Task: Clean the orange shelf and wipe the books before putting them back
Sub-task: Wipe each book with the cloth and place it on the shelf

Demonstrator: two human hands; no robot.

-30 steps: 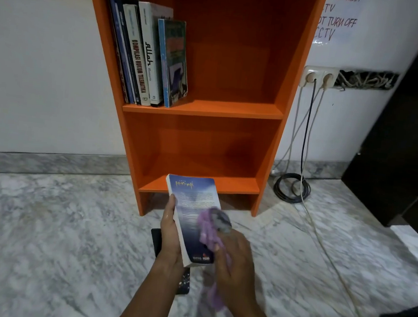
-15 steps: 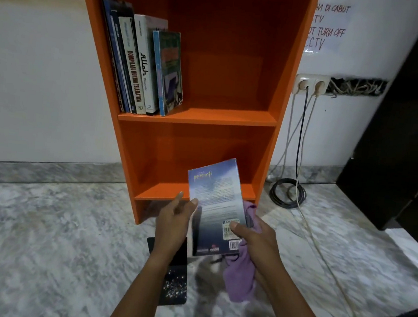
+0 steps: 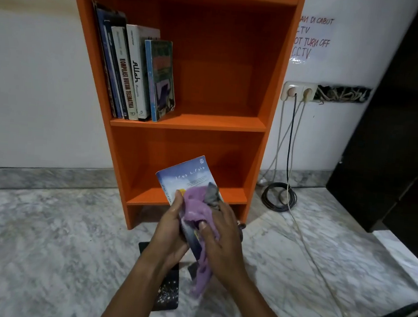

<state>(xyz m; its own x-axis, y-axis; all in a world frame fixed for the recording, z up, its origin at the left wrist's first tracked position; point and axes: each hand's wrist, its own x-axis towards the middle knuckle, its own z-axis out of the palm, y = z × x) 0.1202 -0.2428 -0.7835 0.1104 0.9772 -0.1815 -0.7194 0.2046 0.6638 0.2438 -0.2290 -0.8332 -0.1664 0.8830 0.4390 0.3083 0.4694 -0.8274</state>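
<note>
Gripping the blue book (image 3: 186,176) in the left hand (image 3: 171,233), right hand (image 3: 223,243) at 3 o'clock clutching one purple cloth (image 3: 196,209) onto its cover, no longer behind it, hiding its lower half, before the orange shelf (image 3: 188,121) at 12 o'clock, with upright books (image 3: 134,76) at 11, the leftmost too dark to count, and one dark book (image 3: 167,293) on the floor at 6.

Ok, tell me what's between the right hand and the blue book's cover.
The purple cloth: the right hand presses it against the blue book, which the left hand grips from the other side. The head view shows this.
</note>
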